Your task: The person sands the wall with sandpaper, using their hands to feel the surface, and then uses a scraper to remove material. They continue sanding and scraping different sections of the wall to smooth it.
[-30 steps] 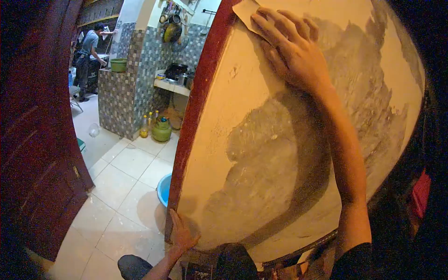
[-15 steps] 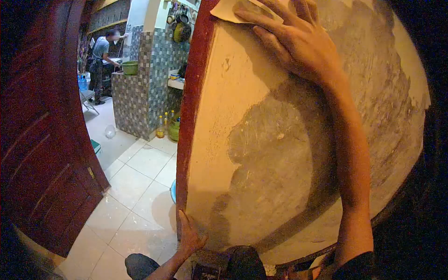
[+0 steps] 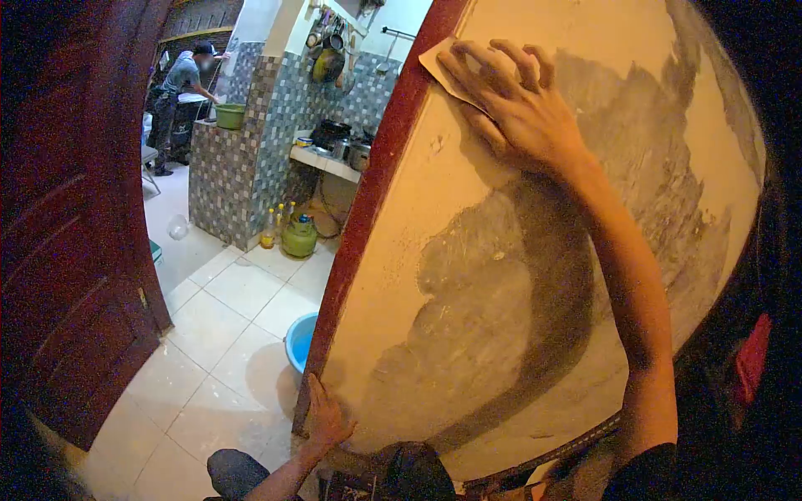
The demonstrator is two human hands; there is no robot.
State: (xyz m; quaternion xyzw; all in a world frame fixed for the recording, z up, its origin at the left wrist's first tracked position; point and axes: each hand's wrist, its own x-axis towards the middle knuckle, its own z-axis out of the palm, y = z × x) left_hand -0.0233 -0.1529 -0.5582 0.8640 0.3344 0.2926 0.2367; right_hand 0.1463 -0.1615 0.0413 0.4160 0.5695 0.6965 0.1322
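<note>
Where the pale wall surface with rough grey patches meets the dark red painted frame, the right hand lies over a thin, pale, flexible sheet, high up. Fingers spread and slightly bent, pressing it to the surface; thumb angled out below. Only the sheet's left corner and a strip of edge show; the rest is under the fingers, its underside hidden.

Left hand low, against the frame's bottom end and the adjoining surface. One finger extended upward; the others blur together, so cannot tell how wide they stand.

Just left of the frame, a light blue round basin on white floor tiles, right side cut off by the frame. Beyond, a squat green gas cylinder, with small yellow-capped bottles beside it, contents unclear. Far back, a person in a grey top bends near a green plastic tub; what their lowered hand touches is too small to tell. Right margin: near black, a red shape unreadable.
</note>
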